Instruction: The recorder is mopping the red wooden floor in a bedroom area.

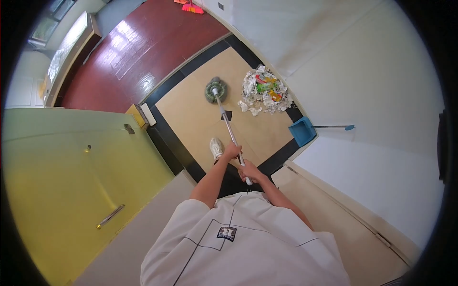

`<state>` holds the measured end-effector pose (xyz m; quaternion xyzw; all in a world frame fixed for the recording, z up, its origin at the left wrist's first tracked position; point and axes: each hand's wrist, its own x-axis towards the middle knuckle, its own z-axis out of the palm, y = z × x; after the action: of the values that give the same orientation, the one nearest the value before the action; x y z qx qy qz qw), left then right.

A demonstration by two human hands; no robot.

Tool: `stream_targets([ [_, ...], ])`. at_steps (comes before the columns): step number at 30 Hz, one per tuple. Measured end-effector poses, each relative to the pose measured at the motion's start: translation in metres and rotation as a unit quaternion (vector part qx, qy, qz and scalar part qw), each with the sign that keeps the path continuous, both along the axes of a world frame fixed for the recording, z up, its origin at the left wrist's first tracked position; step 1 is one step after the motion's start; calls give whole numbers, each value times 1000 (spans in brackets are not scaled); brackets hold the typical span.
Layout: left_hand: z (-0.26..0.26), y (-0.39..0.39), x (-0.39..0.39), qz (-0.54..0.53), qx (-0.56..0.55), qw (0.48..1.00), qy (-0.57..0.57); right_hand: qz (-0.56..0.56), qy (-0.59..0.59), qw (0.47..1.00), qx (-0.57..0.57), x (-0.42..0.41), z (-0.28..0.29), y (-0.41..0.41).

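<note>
My left hand (232,151) is closed round the metal pole of a mop, partway up. Just below it in the picture, my right hand (250,171) grips the white end of the same mop handle (230,130). The mop's round grey-green head (216,90) rests on beige floor tiles (189,107), a short way left of a heap of crumpled paper and colourful wrappers (264,89). A blue dustpan (302,131) with a long handle stands near the wall at the right, below the heap.
A frosted glass door (86,171) with a metal handle stands at the left. Black tiles (166,89) border the beige ones, with dark red floor (128,60) beyond. A red broom head (193,8) lies at the top. White walls and a beige door (340,221) are right.
</note>
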<state>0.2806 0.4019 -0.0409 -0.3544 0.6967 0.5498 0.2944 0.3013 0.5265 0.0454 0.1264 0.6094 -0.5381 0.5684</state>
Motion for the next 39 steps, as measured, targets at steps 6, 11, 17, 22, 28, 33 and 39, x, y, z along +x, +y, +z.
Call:
stream_targets([
  [6, 10, -7, 37, 76, 26, 996, -39, 123, -63, 990, -22, -11, -7, 15],
  [11, -21, -32, 113, 216, 24, 976, 11, 242, -68, 968, -25, 14, -6, -20],
  [17, 9, -24, 142, 372, 0, 927, 52, 322, -22, 946, -40, 29, -6, -31],
  [22, -14, -35, 124, 352, 41, 935, 23, 241, -35, 970, -14, 20, 7, -37],
  [28, -36, -39, 81, 212, -51, 972, 93, 125, -24, 991, 28, 10, 6, -33],
  [33, -8, -51, 21, 163, 97, 979, 74, -43, -5, 997, 56, 6, 7, -44],
  [39, -14, -75, -15, 33, 129, 985, 106, -149, -70, 986, 20, 0, 20, -83],
])
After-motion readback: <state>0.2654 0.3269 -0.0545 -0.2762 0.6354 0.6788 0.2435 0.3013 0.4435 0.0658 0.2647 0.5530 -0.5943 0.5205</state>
